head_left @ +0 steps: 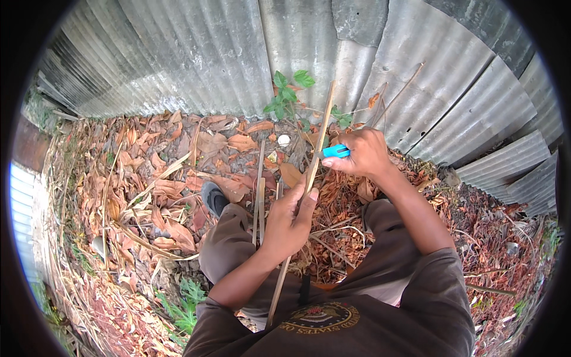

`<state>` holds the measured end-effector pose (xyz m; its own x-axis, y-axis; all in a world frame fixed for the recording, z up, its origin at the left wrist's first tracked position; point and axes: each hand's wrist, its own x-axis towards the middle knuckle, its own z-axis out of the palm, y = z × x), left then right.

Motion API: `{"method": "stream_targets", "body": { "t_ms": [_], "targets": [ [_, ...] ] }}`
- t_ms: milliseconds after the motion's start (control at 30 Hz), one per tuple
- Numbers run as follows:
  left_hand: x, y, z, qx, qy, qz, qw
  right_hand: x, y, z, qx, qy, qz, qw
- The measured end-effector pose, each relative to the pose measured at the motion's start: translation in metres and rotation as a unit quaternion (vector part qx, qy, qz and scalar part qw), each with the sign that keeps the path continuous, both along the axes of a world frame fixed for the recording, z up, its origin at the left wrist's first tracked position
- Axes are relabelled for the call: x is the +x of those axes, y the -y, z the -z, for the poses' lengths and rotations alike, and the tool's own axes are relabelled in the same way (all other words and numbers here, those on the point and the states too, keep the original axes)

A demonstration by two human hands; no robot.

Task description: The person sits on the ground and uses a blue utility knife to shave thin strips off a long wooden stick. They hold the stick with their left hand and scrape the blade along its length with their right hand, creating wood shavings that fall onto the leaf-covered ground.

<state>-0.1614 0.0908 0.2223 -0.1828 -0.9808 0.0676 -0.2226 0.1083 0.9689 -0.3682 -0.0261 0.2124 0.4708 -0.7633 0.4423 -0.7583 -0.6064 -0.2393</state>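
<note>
A long, thin wooden strip slants from my lap up toward the metal fence. My left hand is closed around its middle, thumb along the near side. In my right hand is a blue utility knife, gripped with the fingers wrapped round its handle. The knife's front end meets the strip's edge a little above my left hand; the blade itself is too small to make out. Beside my left leg, more narrow wooden strips stand or lean near my left shoe.
Corrugated metal sheets form a fence ahead. Dry brown leaves and twigs cover the ground around my legs. A green plant grows at the fence foot, near a round white object. Another green plant is at lower left.
</note>
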Motion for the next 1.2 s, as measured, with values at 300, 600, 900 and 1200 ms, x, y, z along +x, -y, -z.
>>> {"method": "stream_targets", "body": {
  "t_ms": [300,600,900,1200],
  "targets": [
    [-0.006,-0.010,-0.002,0.048,-0.010,0.040,0.998,-0.039,0.035,0.010,-0.015,-0.007,0.138,0.990],
    [-0.009,-0.047,-0.019,-0.024,-0.038,0.220,0.975,-0.152,0.078,0.032,0.141,0.104,0.470,0.865],
    [0.012,-0.003,-0.008,0.121,-0.132,0.030,0.983,-0.061,0.018,-0.016,0.121,0.111,0.199,0.966],
    [0.006,-0.001,-0.018,0.155,-0.164,0.037,0.974,0.001,-0.021,-0.023,0.032,0.050,0.012,0.998]
  ]
}}
